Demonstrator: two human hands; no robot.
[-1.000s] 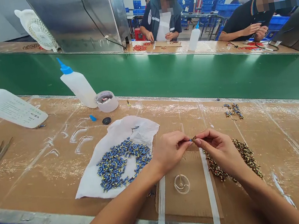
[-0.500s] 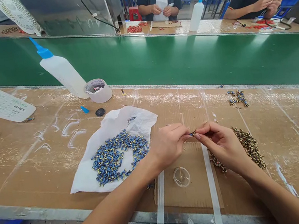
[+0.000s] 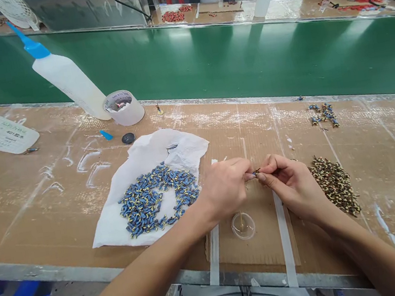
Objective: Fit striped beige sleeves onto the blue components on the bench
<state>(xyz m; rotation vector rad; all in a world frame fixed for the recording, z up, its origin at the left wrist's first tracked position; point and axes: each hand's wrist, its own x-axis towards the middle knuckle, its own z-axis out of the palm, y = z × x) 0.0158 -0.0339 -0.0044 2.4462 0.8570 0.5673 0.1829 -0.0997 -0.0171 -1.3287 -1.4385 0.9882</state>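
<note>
Surface [image 3: 46,232]: brown, green strip [image 3: 205,56] beyond far edge
Left hand [image 3: 228,185], right hand [image 3: 293,183]: fingers pinch one tiny part [image 3: 256,172] between near and far edges
Blue pieces [image 3: 140,202]: on white paper [image 3: 185,142], left
Brown pieces [image 3: 332,184]: heaped, right

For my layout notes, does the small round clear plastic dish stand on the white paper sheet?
No, the dish stands on the flat brown cardboard between two white tape strips.
</note>
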